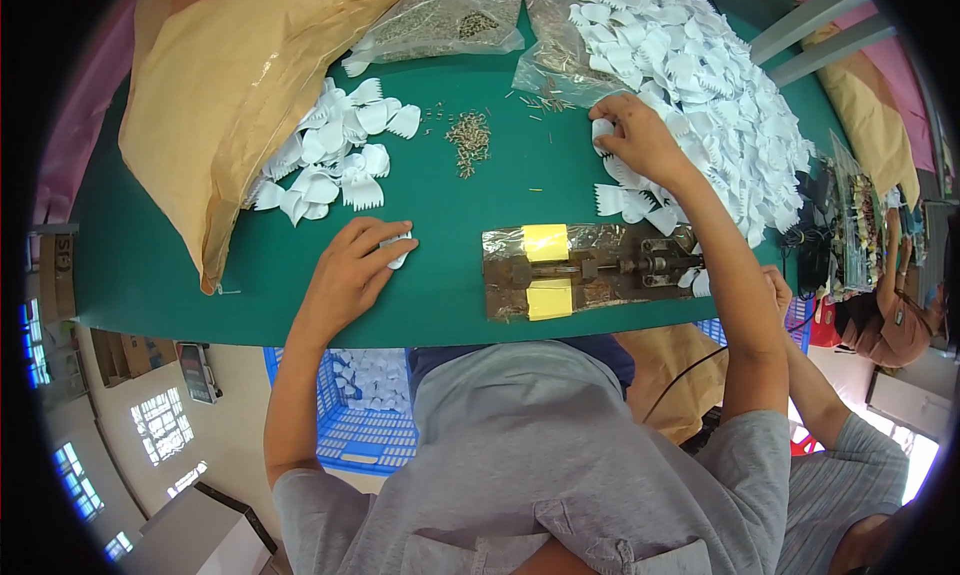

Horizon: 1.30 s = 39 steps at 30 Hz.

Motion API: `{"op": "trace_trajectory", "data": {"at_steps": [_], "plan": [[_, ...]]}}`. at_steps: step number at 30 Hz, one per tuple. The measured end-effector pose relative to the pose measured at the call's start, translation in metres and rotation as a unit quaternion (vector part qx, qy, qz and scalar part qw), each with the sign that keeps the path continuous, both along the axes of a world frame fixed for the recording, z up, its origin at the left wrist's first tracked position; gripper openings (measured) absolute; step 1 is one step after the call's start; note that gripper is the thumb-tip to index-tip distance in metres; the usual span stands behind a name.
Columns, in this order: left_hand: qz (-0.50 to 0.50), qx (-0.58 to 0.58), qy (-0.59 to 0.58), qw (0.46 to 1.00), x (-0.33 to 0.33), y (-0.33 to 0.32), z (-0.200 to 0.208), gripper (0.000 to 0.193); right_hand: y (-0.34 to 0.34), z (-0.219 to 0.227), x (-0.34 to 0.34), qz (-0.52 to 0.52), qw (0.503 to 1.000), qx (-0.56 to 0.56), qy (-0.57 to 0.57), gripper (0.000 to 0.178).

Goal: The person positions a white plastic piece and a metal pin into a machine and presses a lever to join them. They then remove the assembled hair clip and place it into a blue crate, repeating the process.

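Observation:
My left hand point(348, 273) is over the green table, left of a small metal jig point(600, 267) with two yellow pads. Between its thumb and fingers is a white toothed plastic piece point(399, 255), shaped like half of a hair claw clip; the fingers partly cover it. My right hand point(645, 143) reaches to the left edge of a big heap of similar white toothed pieces point(710, 85). Its thumb and fingertips pinch another white piece point(601, 132). Between the hands, farther back, lies a little pile of small metal springs point(468, 143).
A brown paper sack point(220, 95) stands at left, white pieces point(325, 155) spilling beside it. Clear bags point(440, 20) of small parts lie at the back. Another person's hand point(777, 293) is right of the jig. A blue basket point(365, 430) sits below the table edge.

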<state>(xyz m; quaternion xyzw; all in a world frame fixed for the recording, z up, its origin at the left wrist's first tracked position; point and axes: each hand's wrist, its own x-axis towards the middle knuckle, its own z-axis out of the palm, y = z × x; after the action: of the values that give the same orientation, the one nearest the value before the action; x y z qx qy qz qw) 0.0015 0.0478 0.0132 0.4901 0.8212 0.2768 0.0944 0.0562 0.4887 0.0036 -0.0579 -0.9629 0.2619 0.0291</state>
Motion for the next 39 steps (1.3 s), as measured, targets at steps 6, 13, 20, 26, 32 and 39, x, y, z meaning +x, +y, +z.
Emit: {"op": "trace_trajectory", "data": {"at_steps": [6, 13, 20, 26, 32, 39], "plan": [[0.062, 0.062, 0.002, 0.996, 0.02, 0.024, -0.009, 0.033, -0.025, 0.03, 0.032, -0.029, 0.987, -0.137, 0.076, 0.026], [0.003, 0.255, -0.167, 0.952, 0.115, 0.103, 0.017, 0.029, -0.106, 0.047, 0.09, 0.098, 0.979, -0.143, 0.104, 0.024], [0.085, 0.184, 0.101, 0.974, 0.124, 0.127, -0.019, 0.028, -0.105, 0.033, 0.101, 0.11, 0.969, -0.218, 0.018, 0.015], [0.15, 0.241, 0.162, 0.945, 0.12, 0.125, -0.028, 0.033, -0.102, 0.03, 0.102, 0.094, 0.952, -0.287, -0.043, 0.01], [0.13, 0.219, -0.076, 0.964, 0.105, 0.12, -0.032, 0.066, -0.102, 0.037, 0.1, 0.093, 0.949, -0.292, -0.072, 0.009], [0.057, 0.222, -0.092, 0.969, 0.092, 0.115, -0.039, 0.066, -0.102, 0.033, 0.103, 0.113, 0.961, -0.249, -0.038, 0.011]]}}
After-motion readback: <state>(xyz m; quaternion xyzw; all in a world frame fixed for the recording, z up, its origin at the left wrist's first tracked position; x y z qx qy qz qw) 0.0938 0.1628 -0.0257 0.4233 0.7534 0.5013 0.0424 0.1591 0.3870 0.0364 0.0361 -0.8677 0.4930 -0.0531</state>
